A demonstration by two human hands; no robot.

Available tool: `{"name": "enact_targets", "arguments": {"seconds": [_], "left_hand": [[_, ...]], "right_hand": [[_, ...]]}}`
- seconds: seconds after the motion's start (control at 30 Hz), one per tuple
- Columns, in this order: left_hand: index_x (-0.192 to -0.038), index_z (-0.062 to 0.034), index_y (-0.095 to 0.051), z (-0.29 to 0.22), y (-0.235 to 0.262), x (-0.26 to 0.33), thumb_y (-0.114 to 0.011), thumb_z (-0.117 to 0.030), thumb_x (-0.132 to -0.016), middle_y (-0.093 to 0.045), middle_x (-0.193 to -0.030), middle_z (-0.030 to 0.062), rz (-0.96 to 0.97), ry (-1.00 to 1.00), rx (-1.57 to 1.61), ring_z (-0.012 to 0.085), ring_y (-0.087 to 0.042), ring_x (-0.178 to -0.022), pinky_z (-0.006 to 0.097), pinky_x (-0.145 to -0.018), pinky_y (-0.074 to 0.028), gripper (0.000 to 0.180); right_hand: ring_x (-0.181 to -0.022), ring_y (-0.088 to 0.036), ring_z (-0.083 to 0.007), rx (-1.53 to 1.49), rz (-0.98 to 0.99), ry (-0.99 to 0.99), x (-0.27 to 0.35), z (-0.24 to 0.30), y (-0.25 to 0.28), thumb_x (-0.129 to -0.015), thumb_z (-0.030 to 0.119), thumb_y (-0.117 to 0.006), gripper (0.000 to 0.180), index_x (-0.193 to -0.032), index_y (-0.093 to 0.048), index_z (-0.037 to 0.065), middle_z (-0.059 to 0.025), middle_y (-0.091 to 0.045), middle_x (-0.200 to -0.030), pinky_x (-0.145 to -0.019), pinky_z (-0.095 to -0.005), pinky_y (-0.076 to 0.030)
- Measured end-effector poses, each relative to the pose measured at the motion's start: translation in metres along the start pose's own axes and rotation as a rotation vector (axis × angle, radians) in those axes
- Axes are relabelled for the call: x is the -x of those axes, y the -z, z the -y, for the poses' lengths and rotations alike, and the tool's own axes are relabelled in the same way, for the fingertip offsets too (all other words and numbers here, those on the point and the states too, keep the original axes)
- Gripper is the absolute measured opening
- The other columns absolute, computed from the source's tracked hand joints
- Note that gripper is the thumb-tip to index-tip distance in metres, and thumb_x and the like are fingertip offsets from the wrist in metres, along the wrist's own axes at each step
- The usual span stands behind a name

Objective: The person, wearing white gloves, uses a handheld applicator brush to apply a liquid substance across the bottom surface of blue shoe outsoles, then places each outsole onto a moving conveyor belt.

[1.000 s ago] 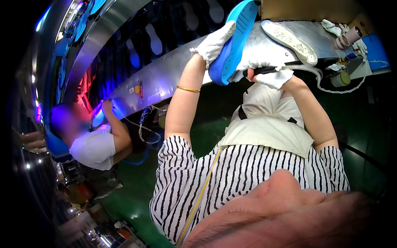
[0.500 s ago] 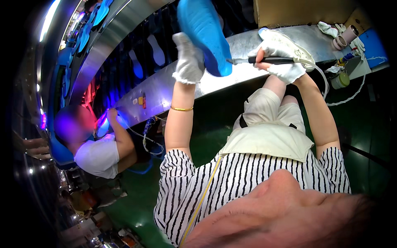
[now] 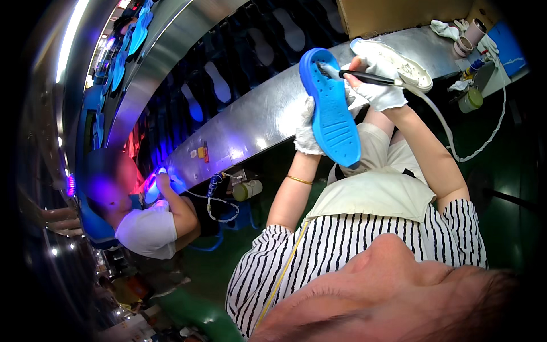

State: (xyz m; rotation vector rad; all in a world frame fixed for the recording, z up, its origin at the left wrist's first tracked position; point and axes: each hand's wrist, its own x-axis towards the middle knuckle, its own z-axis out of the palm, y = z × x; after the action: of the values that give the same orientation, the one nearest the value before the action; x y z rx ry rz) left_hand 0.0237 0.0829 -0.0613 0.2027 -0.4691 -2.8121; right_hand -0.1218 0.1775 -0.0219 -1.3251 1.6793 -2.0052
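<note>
My left hand [image 3: 307, 131], in a white glove, grips a blue shoe sole [image 3: 336, 119] from beneath and along its left side. The sole is held up tilted, its holed and ribbed inner face showing. In my right hand [image 3: 383, 94], gloved in white with bare fingertips, is a black-handled brush [image 3: 373, 78] with a pale hose running off its back end. Its bristles are at the far end of the sole, inside the rim, and appear to touch it. Just beyond the right hand, a white shoe sole [image 3: 411, 69] lies on the metal ledge.
Along the metal ledge [image 3: 250, 111], a dark conveyor carries several soles [image 3: 217, 82]. A cardboard box [image 3: 393, 17] stands behind. At right are a cup [image 3: 474, 31], gloves [image 3: 444, 28] and a green-labelled jar [image 3: 470, 100]. A co-worker [image 3: 151, 228] sits at left by another jar [image 3: 247, 190].
My left hand has brought the blue sole nearer and to the right, turning its inner face up. The brush tip has moved from the sole's near end to inside its far end.
</note>
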Motion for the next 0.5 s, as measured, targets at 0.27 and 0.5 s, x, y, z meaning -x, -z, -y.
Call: {"name": "enact_targets", "arguments": {"seconds": [0.27, 0.5], "left_hand": [[-0.126, -0.0079, -0.044, 0.003, 0.013, -0.009, -0.048, -0.059, -0.086, -0.052, -0.117, 0.0084, -0.083, -0.101, -0.129, 0.0222, -0.054, -0.101, 0.036, -0.089, -0.047, 0.065], [-0.128, -0.0072, -0.042, -0.005, 0.005, -0.017, -0.043, -0.060, -0.087, -0.054, -0.117, 0.0109, -0.112, -0.163, -0.114, 0.0247, -0.054, -0.102, 0.038, -0.091, -0.046, 0.067]], "right_hand": [[-0.067, -0.055, -0.0083, -0.056, 0.240, -0.070, 0.012, 0.020, 0.001, -0.078, -0.001, -0.064, 0.016, -0.092, -0.055, 0.002, -0.0032, -0.060, -0.079, -0.063, -0.0225, -0.046], [-0.067, -0.058, -0.0182, 0.046, 0.231, 0.088, 0.032, 0.025, -0.015, -0.072, -0.001, -0.066, 0.019, -0.089, -0.059, 0.004, -0.0081, -0.057, -0.076, -0.063, -0.0273, -0.047]]}}
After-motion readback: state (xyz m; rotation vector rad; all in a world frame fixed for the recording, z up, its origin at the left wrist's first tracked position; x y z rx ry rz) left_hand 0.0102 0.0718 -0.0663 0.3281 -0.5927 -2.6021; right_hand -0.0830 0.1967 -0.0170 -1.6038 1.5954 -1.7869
